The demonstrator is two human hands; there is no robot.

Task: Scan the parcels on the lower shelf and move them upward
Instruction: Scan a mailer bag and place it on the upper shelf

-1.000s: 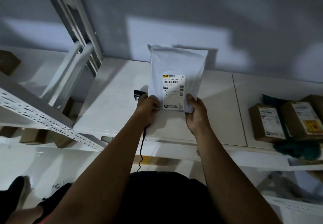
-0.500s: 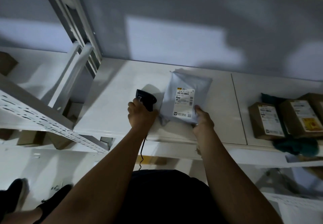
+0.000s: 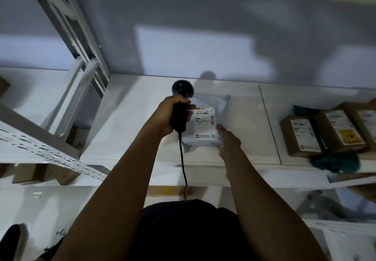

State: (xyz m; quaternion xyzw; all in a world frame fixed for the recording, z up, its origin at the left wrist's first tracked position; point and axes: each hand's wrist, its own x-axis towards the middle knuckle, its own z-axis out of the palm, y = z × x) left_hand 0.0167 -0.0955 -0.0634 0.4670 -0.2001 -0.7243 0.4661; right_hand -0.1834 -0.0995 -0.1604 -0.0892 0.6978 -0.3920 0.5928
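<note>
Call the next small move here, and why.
Probably tip the scanner down onto the barcode label: the left hand grips it upright beside the grey parcel, which lies flat, label up, on the shelf, the right hand touching its corner.

Dim, bluish scene; bright patches on wall, soft shadows, blurred, warped edges.
</note>
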